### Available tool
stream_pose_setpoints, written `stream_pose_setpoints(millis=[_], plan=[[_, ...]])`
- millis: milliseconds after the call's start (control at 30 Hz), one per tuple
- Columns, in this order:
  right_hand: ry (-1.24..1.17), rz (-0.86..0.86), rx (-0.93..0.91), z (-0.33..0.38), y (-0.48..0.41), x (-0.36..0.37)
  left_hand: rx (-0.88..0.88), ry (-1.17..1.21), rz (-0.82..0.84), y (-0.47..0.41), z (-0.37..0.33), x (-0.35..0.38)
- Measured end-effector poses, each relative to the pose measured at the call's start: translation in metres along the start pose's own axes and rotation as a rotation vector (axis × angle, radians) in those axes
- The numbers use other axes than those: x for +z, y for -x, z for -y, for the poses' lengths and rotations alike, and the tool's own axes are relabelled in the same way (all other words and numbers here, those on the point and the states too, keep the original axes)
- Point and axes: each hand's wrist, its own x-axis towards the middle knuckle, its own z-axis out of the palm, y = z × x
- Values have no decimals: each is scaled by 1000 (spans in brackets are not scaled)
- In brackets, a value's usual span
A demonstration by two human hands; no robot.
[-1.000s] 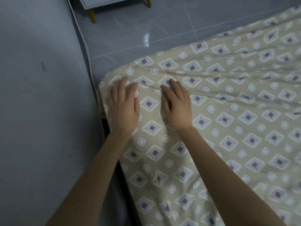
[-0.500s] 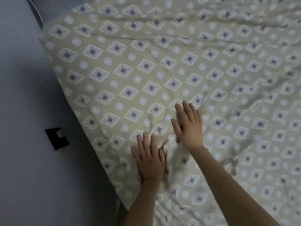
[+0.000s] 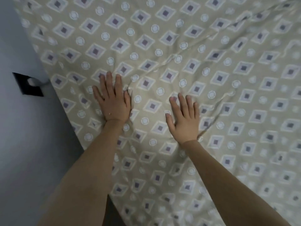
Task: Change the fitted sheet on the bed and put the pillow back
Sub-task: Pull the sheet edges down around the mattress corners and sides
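Smoothing looked like your step: your left grip (image 3: 114, 103) and right grip (image 3: 184, 121) lay flat with straight fingers, holding nothing, on the patterned fitted sheet (image 3: 211, 70) already spread over the bed (image 3: 112, 216) (creases showed), and no pillow was in view.

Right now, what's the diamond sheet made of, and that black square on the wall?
The fitted sheet looks like thin woven cloth, maybe cotton, with a matte finish: it bunches into soft wrinkles beside the flat left hand. The black wall plate looks like smooth hard plastic, but it's blurred, so that's a guess.
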Motion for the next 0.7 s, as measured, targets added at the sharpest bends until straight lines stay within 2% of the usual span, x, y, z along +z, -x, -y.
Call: stream_pose_setpoints(millis=[167,233,333,433,533,633,700], plan=[[-3,-7,-6,-2,-1,1,-33,57,-48,34,-12,-10],[7,-9,-6,-2,-2,-3,-84,98,-62,98,-26,-11],[-30,53,21,0,23,-12,-92,140,-27,237,-41,-15],[-16,93,3,-4,96,-28,-61,102,142,369,-53,-20],[56,165,-48,-25,202,-47,22,66,253,429,-59,-15],[93,163,-88,-43,272,-51,43,36,189,432,-57,-4],[113,150,-96,-47,281,-47,49,26,139,435,-54,3]])
